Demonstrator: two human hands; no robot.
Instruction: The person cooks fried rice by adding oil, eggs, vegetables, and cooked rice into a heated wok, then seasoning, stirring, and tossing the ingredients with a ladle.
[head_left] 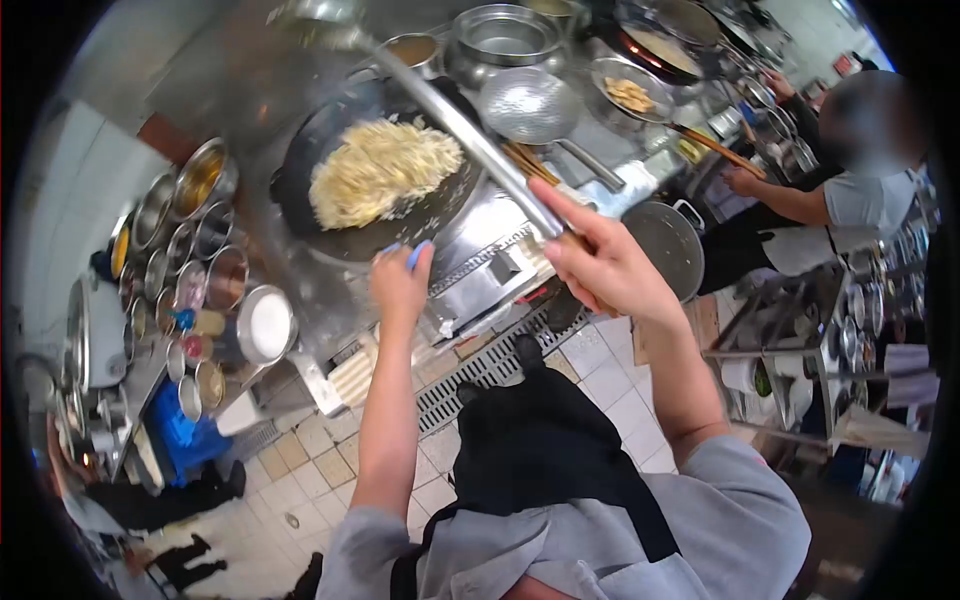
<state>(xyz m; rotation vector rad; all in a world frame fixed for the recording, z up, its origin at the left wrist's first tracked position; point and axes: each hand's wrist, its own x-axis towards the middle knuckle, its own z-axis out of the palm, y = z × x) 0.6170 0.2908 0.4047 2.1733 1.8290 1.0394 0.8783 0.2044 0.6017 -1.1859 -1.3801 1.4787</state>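
Observation:
A dark wok (292, 190) sits on the steel range, holding a heap of pale yellow food (385, 170) that looks like fried rice, blurred by motion. My left hand (398, 282) is closed at the wok's near edge, with a bit of blue material (418, 255) beside the thumb. In my right hand (610, 255) is the end of a long-handled ladle (455, 120), the index finger stretched along the handle. The handle runs up and to the left, and the blurred ladle bowl (318, 15) is beyond the wok's far rim.
Several metal bowls and a tub of white seasoning (268, 322) stand at left. A wire strainer (530, 105), a metal pot (507, 35) and a pan of yellow pieces (628, 95) are at back right. A co-worker (860, 190) stands at right; an empty-looking dark pot (662, 250) is nearby.

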